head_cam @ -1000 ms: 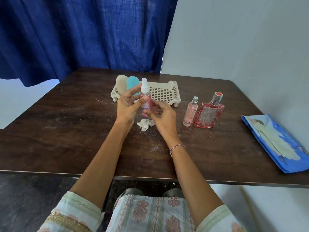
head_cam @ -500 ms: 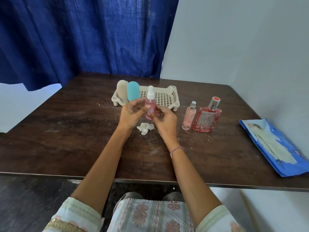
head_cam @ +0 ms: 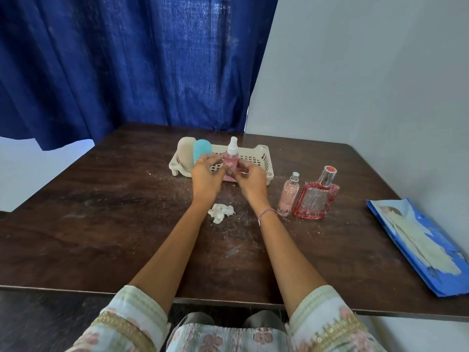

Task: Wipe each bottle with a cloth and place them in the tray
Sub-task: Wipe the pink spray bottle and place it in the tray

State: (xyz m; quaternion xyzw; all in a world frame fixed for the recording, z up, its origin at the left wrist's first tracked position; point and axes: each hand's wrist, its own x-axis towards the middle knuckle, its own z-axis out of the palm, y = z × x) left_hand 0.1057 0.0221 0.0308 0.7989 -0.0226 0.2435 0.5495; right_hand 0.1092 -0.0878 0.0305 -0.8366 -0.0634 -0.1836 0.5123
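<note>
Pink-tinted spray bottle [head_cam: 231, 158], small, clear-walled, white pump top: being held upright between both hands just at the near edge of the cream slotted tray [head_cam: 261, 158], over the dark wood surface [head_cam: 101, 224]. Left hand [head_cam: 204, 177] is pinching the bottle's body from the left, fingers closed on it; right hand [head_cam: 251, 182] is meeting it from the right, fingertips curled in at the lower body, though whether that grip is bearing weight or only steadying cannot be told. Cloth [head_cam: 220, 212], a crumpled white wad, is lying loose on the surface between the forearms, in neither hand. Already standing in the tray's left end: one beige bottle [head_cam: 184, 151], one teal bottle [head_cam: 202, 149]. Waiting to the right, side by side on the surface: one slim pink bottle [head_cam: 288, 195], one broad red glass bottle [head_cam: 316, 199] with metal cap. Handling note: the held bottle is looking light and stiff, smooth-sided and likely slippery; taking it around the mid-body seems safest, since the pump top may depress or pull off. The red glass one is judged heavier and breakable.
</note>
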